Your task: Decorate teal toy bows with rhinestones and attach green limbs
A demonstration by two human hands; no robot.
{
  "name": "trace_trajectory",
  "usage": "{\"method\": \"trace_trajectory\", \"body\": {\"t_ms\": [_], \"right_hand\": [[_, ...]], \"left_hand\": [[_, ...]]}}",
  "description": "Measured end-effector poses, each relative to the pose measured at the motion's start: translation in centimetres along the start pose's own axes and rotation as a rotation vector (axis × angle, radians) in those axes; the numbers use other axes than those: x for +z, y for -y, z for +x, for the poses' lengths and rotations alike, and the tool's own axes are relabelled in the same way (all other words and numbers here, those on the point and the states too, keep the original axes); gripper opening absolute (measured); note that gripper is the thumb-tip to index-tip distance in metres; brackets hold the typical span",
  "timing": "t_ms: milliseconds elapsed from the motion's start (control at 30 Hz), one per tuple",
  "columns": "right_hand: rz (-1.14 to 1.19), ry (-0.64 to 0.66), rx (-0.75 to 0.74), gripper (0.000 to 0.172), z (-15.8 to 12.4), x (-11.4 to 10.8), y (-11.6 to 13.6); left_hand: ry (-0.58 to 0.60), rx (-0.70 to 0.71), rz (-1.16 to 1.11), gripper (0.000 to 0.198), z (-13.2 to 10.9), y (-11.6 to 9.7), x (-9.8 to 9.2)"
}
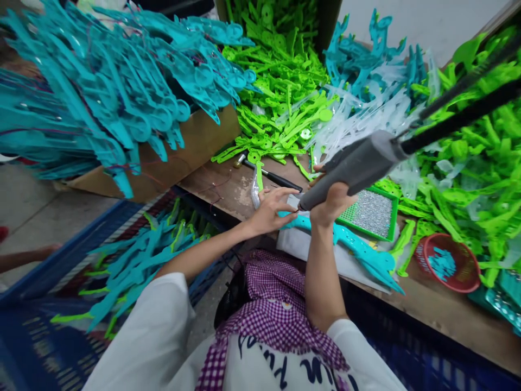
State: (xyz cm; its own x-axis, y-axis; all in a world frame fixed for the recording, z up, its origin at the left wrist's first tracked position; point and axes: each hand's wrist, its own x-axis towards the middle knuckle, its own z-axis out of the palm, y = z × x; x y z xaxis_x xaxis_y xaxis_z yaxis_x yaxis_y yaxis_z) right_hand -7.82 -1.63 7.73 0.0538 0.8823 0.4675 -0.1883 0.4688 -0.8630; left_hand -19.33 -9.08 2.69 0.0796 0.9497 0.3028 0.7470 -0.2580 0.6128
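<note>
My right hand [334,205] is wrapped round a grey electric screwdriver [354,168], whose tip points down and left. A cable and a dark rod run from its back end to the upper right. Under the tool lies a long teal plastic part [362,250] on a white cloth [295,241]. My left hand [273,210] is at the part's left end, thumb and fingers close to the screwdriver tip; what they pinch, if anything, is too small to make out. A green tray [372,213] of small silver screws stands just right of my right hand.
A hammer [280,181] lies behind my left hand. Teal parts [134,81] fill a cardboard box at left. Green parts [285,98] and clear pieces [366,119] are heaped behind. A red basket [423,260] stands at right, a blue crate [44,331] at lower left.
</note>
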Motion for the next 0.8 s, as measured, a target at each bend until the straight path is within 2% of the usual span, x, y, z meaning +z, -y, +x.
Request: {"method": "trace_trajectory", "body": {"t_ms": [100,200,233,300,467,667,800], "right_hand": [[0.052,-0.013,0.025,0.052,-0.1,0.1,-0.5],[0.118,-0.042,0.062,0.059,-1.0,-0.2,-1.2],[0.135,-0.027,0.063,0.060,-1.3,-0.4,-1.6],[0.145,0.035,0.060,0.061,-1.9,-0.6,-2.4],[0.083,0.189,0.074,0.064,-2.8,-1.0,-4.6],[-0.030,0.363,-0.015,0.055,-3.3,-1.5,-6.3],[-0.045,0.444,-0.023,0.051,-3.2,-1.3,-6.5]], "left_hand": [[0.126,-0.073,0.038,0.027,-0.4,0.5,-0.6],[0.257,-0.110,0.087,0.060,-1.7,1.2,-0.6],[0.282,-0.117,0.102,0.064,-2.0,1.5,-0.5],[0.307,-0.133,0.120,0.059,-2.6,1.8,-0.2],[0.260,-0.157,0.130,0.044,-2.7,1.6,0.5],[0.217,-0.164,0.138,0.043,-2.7,1.6,0.9],[0.191,-0.160,0.153,0.043,-2.9,1.7,1.0]]}}
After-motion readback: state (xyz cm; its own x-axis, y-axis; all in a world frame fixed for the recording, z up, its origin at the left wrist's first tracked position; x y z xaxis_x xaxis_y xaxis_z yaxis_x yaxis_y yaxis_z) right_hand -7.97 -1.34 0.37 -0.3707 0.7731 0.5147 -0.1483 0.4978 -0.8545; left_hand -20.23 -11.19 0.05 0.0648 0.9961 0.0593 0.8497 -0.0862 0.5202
